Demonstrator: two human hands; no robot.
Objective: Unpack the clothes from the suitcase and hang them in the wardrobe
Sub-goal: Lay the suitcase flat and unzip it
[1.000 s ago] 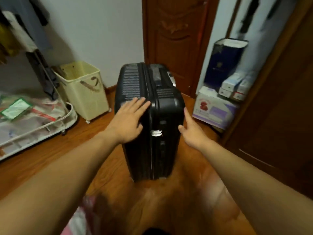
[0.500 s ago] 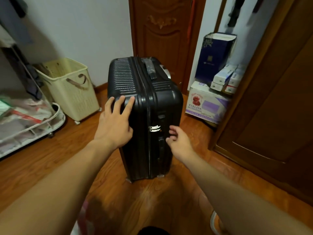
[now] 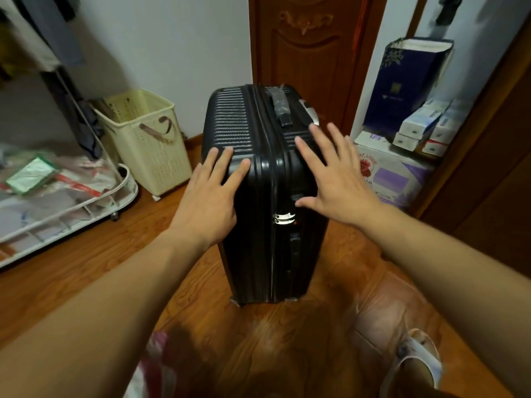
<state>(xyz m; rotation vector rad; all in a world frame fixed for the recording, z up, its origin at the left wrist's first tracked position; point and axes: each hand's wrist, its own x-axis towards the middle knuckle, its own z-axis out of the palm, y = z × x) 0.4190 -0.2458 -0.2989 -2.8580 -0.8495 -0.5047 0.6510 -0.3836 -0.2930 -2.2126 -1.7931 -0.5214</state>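
A black hard-shell suitcase (image 3: 258,248) stands upright and zipped shut on the wooden floor in front of me. Its silver zipper pulls sit on the near edge, and a plastic-wrapped handle lies on top. My left hand (image 3: 211,198) presses flat on the upper left shell with straight fingers. My right hand (image 3: 333,173) is spread wide on the upper right corner, thumb near the side latch. No clothes from the suitcase are visible. A dark wooden wardrobe (image 3: 494,179) stands at the right.
A cream laundry basket (image 3: 149,147) stands left of the suitcase by the wall. A rolling clothes rack (image 3: 71,202) holding bags fills the far left. Stacked boxes (image 3: 393,170) and a blue gift bag (image 3: 408,81) sit right of the suitcase. A brown door (image 3: 304,53) is behind.
My right hand rose from the zipper pulls on the near edge to the suitcase's upper right corner and spread open. My left hand stayed on the left shell.
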